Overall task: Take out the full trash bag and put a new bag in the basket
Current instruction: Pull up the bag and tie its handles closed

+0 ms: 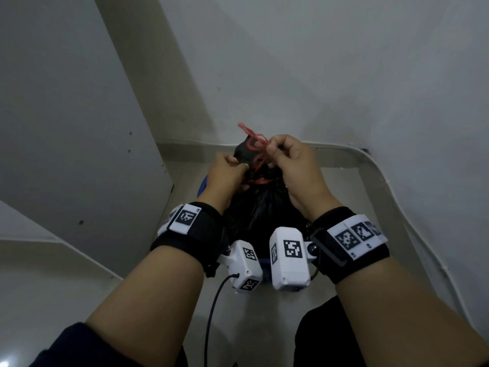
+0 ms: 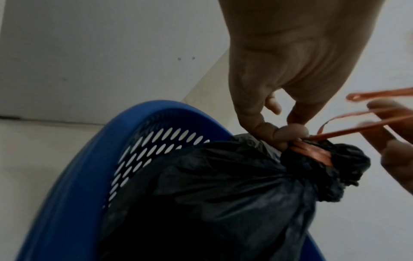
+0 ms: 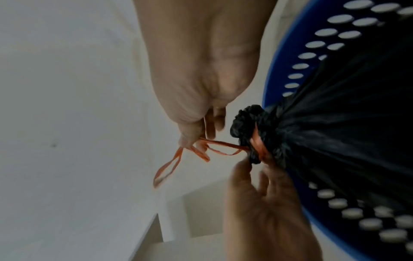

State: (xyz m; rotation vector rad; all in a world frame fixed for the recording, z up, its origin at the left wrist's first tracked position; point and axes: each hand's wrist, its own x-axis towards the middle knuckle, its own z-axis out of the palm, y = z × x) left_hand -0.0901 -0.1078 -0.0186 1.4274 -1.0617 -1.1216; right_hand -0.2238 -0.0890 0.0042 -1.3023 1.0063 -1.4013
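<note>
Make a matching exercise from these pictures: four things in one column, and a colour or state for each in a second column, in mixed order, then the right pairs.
Things:
1. trash bag
2. basket
3. drawstring
4. left hand

States:
A. blue, with rows of holes
B. red, pulled out by the right hand
C. black, neck gathered shut, sitting in the basket
D. pinching the bag's neck

Pairs: 1-C, 2-A, 3-B, 4-D

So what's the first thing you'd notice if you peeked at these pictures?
The bright red drawstring, wound round the gathered neck of the black trash bag in the middle. The right hand pinches its loose loops while the left hand holds the bag's neck. Around the bag sits a blue basket with oval holes, standing on the floor in a pale corner.
</note>
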